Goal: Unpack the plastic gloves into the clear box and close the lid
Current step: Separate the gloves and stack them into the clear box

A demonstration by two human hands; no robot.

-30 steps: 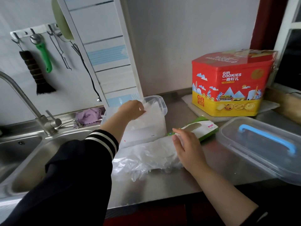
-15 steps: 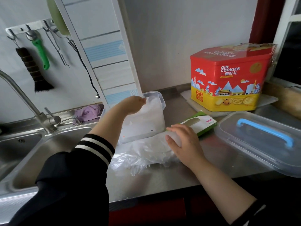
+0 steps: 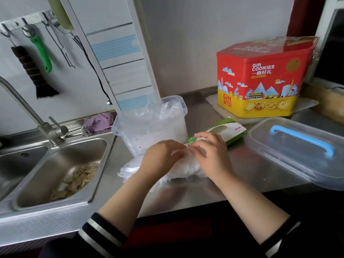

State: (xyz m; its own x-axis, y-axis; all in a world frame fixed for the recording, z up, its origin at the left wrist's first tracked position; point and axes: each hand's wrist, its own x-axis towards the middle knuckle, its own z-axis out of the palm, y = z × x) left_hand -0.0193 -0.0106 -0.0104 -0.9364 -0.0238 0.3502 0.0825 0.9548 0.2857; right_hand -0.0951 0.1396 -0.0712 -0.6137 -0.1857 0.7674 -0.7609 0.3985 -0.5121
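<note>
Both hands, left hand [image 3: 162, 157] and right hand [image 3: 210, 153], pinch the glove pile [image 3: 182, 168] at six o'clock of the part-filled clear box [image 3: 152, 127]; lid [image 3: 297, 149] off, three o'clock.

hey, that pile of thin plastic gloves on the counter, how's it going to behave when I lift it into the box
The pile of plastic gloves looks thin, crinkled and see-through, so it will probably flop and sag rather than hold a shape. It spreads loosely across the steel counter, so single sheets may slide off. It is likely very light, so both hands may help.
</note>
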